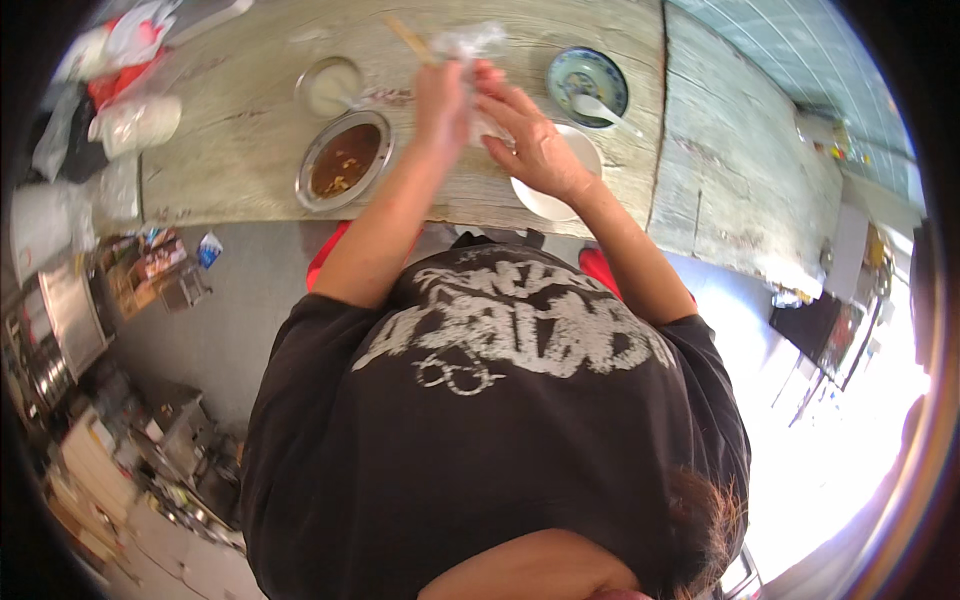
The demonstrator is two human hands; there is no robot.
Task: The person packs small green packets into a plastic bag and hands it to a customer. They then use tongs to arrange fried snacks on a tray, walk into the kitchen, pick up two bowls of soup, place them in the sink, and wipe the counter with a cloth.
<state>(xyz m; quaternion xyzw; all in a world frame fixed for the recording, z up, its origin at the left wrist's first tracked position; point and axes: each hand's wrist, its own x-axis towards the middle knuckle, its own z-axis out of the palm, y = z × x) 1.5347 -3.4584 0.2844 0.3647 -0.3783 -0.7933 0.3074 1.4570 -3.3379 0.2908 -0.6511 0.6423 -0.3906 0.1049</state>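
Observation:
Both hands are raised over the wooden table (pixel 247 154), close together and blurred. My left hand (pixel 442 105) is closed around clear crumpled plastic film (pixel 472 41), which sticks up past the fingertips. A thin wooden stick (pixel 409 37), perhaps chopsticks, extends from behind that hand; whether it is held cannot be told. My right hand (pixel 536 146) has its fingers spread slightly against the plastic, with its palm side partly hidden. Under the right wrist is a white bowl (pixel 551 202). To the left stands a metal bowl (pixel 345 161) of brown liquid with pale pieces.
A bowl of pale liquid (pixel 330 88) sits behind the metal bowl. At the right, a blue-patterned bowl (pixel 589 67) holds a white spoon (pixel 596 109). Plastic bags (pixel 139 34) and a wrapped white roll (pixel 139 126) crowd the left end. Red stools (pixel 326 255) show below the table edge.

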